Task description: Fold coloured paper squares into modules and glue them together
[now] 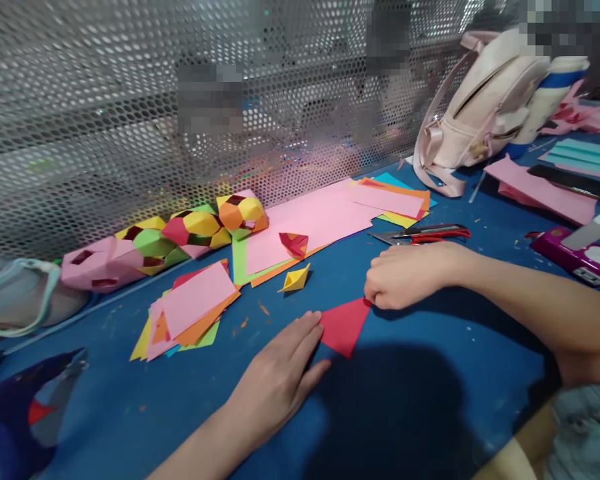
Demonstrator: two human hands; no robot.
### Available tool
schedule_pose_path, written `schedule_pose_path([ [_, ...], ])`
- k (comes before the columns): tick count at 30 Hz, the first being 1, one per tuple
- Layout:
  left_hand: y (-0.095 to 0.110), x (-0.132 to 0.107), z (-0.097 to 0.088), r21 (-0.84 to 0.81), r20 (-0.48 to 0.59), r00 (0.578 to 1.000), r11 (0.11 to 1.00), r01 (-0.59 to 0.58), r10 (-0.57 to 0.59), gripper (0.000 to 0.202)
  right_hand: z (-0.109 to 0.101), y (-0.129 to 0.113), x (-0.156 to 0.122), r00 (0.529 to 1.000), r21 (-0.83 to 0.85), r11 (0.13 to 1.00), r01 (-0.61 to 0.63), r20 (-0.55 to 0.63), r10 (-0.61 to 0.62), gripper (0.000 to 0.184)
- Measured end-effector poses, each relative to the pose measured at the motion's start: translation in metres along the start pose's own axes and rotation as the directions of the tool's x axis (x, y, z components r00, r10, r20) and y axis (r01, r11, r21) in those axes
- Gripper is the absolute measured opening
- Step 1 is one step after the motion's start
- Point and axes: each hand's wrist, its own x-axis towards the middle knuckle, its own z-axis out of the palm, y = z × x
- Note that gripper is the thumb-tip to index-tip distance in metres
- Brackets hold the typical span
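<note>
Red paper (347,327), apparently folded triangular, lies on the blue table (180,407) between left hand (285,363), flat, and right hand (405,273), curled, pinch unverifiable; stacked sheets (200,297) remain unfolded.

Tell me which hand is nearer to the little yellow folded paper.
Left. The left hand is on the near side of the yellow paper, not touching it; the right hand is farther off to its right, at the red paper's corner.
</note>
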Motion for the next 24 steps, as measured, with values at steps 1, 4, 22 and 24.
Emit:
schedule_pose_path([
  [1,0.0,0.0,0.0,0.001,0.004,1.0,1.0,-0.004,0.004,0.037,-0.001,0.003,-0.001,1.0,0.021,1.0,-0.012,0.006,0.012,0.024],
  [4,-0.001,-0.001,-0.001,-0.001,0.019,1.0,1.0,-0.009,0.009,0.039,-0.003,0.01,-0.002,0.999,0.043,0.998,-0.041,0.005,0.041,0.023],
  [22,-0.011,-0.019,0.007,-0.165,-0.077,0.993,0.983,0.081,-0.095,0.033,0.027,-0.01,0.029,0.944,0.244,0.919,0.31,-0.192,-0.268,0.039],
  [24,-0.013,-0.021,0.008,-0.167,-0.055,0.993,0.981,0.098,-0.109,0.031,0.04,-0.017,0.038,0.926,0.261,0.918,0.3,-0.311,-0.214,0.019],
])
